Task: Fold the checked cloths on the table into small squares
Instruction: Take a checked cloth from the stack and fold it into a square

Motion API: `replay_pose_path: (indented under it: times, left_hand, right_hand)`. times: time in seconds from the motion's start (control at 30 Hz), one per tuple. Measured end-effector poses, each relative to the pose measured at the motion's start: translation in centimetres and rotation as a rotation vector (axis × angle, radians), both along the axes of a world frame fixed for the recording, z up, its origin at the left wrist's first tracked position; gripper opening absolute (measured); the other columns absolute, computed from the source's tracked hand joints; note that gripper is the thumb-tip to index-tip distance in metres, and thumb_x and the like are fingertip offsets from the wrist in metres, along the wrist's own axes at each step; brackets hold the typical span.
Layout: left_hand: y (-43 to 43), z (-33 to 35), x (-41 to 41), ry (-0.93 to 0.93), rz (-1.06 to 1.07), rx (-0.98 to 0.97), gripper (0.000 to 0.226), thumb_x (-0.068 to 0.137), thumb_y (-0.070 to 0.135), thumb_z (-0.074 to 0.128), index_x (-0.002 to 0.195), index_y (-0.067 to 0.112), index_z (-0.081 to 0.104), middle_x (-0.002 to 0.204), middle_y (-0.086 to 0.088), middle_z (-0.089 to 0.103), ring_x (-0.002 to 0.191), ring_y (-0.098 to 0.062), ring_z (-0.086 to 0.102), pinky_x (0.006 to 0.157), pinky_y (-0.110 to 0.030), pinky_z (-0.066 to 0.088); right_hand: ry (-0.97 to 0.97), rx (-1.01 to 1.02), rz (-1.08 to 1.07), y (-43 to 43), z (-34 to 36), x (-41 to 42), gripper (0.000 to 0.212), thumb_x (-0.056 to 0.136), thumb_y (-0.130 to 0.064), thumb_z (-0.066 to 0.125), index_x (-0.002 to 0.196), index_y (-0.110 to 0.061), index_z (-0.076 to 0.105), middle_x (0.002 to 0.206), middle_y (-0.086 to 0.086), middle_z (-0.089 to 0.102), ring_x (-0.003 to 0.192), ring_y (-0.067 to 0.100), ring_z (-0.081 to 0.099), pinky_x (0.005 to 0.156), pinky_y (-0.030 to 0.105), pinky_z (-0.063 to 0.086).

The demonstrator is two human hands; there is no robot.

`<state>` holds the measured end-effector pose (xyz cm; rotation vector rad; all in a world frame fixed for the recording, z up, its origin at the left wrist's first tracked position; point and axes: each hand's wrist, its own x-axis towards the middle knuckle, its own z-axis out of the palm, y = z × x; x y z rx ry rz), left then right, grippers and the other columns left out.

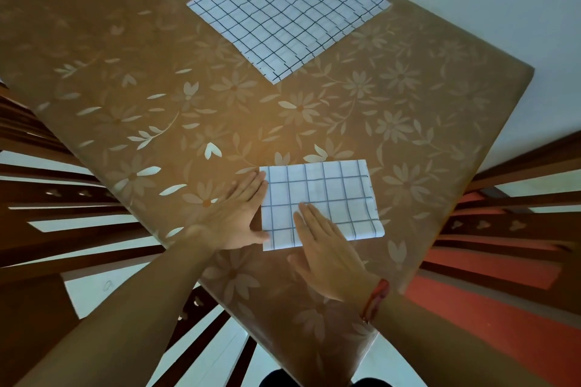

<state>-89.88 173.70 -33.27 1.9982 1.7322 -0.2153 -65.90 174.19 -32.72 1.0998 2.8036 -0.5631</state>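
A small folded white cloth with a dark check [327, 195] lies near the front of the table. My left hand [239, 217] lies flat with straight fingers against the cloth's left edge, its thumb touching the lower left corner. My right hand [327, 248] presses flat on the cloth's lower middle, fingers straight and pointing away from me. A stack of larger, flat checked cloths [289, 9] lies at the far side of the table.
The table [157, 88] carries a brown covering with pale flowers. Dark wooden chair backs [47, 198] stand at the left, and chairs with red seats [503, 261] at the right. A pale wall lies behind the table's far right edge.
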Motion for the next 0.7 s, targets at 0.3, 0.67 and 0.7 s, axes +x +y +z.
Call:
replay_pose_path:
  times: [0.3, 0.67, 0.7]
  left_hand:
    - [0.8, 0.7, 0.8, 0.067, 0.003, -0.096, 0.138, 0.065, 0.075, 0.066, 0.150, 0.010, -0.021, 0.154, -0.003, -0.037, 0.138, -0.012, -0.039, 0.120, -0.040, -0.011]
    - [0.9, 1.6, 1.7, 0.151, 0.039, -0.142, 0.145, 0.061, 0.079, 0.066, 0.148, 0.008, -0.026, 0.154, -0.006, -0.038, 0.140, -0.017, -0.036, 0.121, -0.042, -0.008]
    - [0.9, 1.7, 1.7, 0.150, 0.045, -0.149, 0.146, 0.061, 0.078, 0.067, 0.147, 0.008, -0.027, 0.153, -0.006, -0.038, 0.140, -0.017, -0.037, 0.121, -0.042, -0.008]
  right_hand:
    - [-0.111, -0.040, 0.196, -2.9, -1.0, -2.6, 0.079, 0.101, -0.050, 0.029, 0.154, -0.004, -0.008, 0.161, 0.014, -0.016, 0.148, 0.026, -0.019, 0.122, 0.045, -0.001]
    - [-0.143, -0.052, 0.178, -3.8, -2.0, -2.0, 0.079, 0.101, -0.054, 0.023, 0.153, -0.006, -0.012, 0.160, 0.012, -0.021, 0.146, 0.024, -0.025, 0.122, 0.045, 0.000]
    - [-0.145, -0.048, 0.174, -3.8, -2.0, -1.6, 0.080, 0.100, -0.056, 0.022, 0.153, -0.005, -0.011, 0.161, 0.012, -0.021, 0.146, 0.024, -0.026, 0.122, 0.045, 0.000]
